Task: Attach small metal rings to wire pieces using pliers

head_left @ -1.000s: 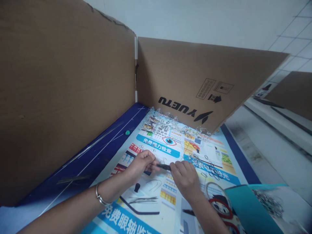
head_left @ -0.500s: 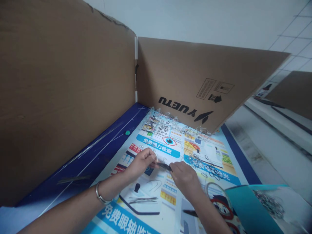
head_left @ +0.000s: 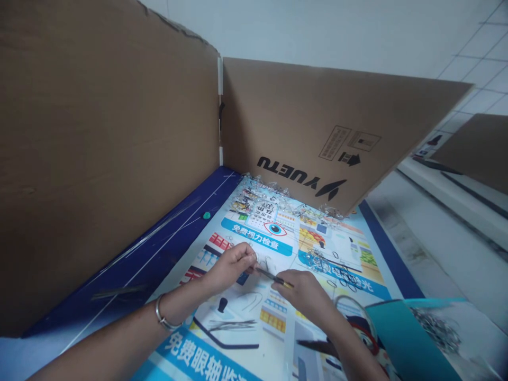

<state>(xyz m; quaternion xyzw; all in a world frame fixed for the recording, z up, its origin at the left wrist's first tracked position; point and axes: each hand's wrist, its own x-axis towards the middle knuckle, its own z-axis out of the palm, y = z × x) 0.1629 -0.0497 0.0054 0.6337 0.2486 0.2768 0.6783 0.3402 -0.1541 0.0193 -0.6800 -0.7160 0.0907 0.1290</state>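
Note:
My left hand [head_left: 236, 264], a silver bangle on its wrist, has thumb and fingers pinched together. What they hold is too small to make out. My right hand [head_left: 301, 291] is closed on a slim dark pointed tool [head_left: 272, 277] with a yellow part near the grip. The tool's tip meets the left fingertips. Bent wire pieces [head_left: 252, 301] and a bunch of straight wires [head_left: 232, 325] lie on the printed sheet [head_left: 273, 338] below the hands. Small wire loops [head_left: 347, 283] are scattered to the right.
Tall cardboard panels [head_left: 119, 132] stand at the left and back [head_left: 357, 106]. Clear and wire bits [head_left: 273, 193] line the back panel. A teal-edged container [head_left: 416, 328] with a heap of wire pieces [head_left: 438, 330] sits at the right. A dark pointed object [head_left: 313, 346] lies beside my right forearm.
The right hand has shifted slightly right and turned, so the tool slants more and its yellow part now shows. The left hand stays nearly still, pinched throughout.

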